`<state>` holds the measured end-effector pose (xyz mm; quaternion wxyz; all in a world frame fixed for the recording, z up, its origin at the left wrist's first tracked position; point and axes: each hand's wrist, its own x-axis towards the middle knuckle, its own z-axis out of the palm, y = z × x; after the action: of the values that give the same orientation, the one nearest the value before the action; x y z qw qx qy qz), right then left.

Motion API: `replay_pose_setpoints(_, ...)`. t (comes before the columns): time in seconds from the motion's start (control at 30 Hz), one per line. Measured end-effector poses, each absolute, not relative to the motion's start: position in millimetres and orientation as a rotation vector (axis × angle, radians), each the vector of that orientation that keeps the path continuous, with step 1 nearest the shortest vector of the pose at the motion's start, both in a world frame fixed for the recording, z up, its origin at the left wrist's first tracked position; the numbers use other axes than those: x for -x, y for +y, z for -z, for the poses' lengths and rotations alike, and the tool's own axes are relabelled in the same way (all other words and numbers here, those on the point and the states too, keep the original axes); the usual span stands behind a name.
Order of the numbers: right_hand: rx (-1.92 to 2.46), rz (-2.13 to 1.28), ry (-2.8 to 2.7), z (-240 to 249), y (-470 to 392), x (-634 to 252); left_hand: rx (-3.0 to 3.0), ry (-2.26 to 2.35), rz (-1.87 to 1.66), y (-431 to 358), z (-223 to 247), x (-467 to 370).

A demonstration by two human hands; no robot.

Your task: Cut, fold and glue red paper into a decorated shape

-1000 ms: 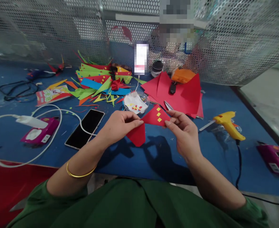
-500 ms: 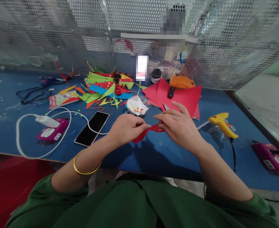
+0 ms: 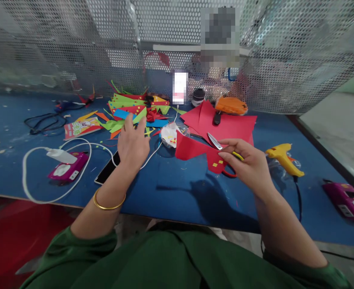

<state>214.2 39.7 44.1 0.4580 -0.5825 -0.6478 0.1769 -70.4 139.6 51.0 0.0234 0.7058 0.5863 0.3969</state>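
Observation:
My right hand (image 3: 246, 164) pinches a cut piece of red paper (image 3: 191, 147), which hangs out to the left over the table. Small yellow squares dot its lower part. Behind the paper and my fingers lie scissors (image 3: 214, 141) with red and yellow handles, partly covered. My left hand (image 3: 133, 142) is raised with fingers apart and nothing in it, over the phone (image 3: 107, 170) and near a heap of green, red and blue paper cuttings (image 3: 128, 105). A clear bowl with white lining (image 3: 168, 132) holds tiny red and yellow bits, partly behind the red paper.
Red sheets (image 3: 240, 124) lie at the back right, bearing an orange pouch (image 3: 231, 105). A yellow glue gun (image 3: 285, 158) rests at right. Purple power sockets (image 3: 70, 165) and a white cable lie left. A lit phone (image 3: 180, 86) leans against the perforated metal screen (image 3: 170, 24).
My left hand has let go of the red paper and moved left, its fingers spreading. My right hand has moved slightly right and keeps the paper, now unfolded to view.

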Motion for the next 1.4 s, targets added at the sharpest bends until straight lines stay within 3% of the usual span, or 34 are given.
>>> replay_pose_setpoints(0.1, 1.472, -0.539, -1.416, -40.0, 38.9, -215.5, -2.109, 1.601, -1.341, 121.0, -46.6, 62.2)
replay_pose_setpoints(0.27, 1.477, -0.575, -1.347, -34.2, 39.2, -212.6, -1.438, 1.096, -1.074, 97.3, -39.7, 34.3)
replay_pose_setpoints(0.63, 1.467, -0.593, -1.421, -21.9, 34.7, -189.4, -0.756, 0.995, -0.913, 99.3, -35.8, 18.7)
replay_pose_setpoints(0.93, 1.481, -0.577, -1.416, -20.0, 34.8, -181.6, -0.996, 1.103, -1.201, 89.2, -24.6, 19.7)
replay_pose_setpoints(1.4, 1.470, -0.613, -1.467, -10.0, 34.4, -176.4, -0.880, 1.059, -1.039, 96.9, -24.4, 27.3)
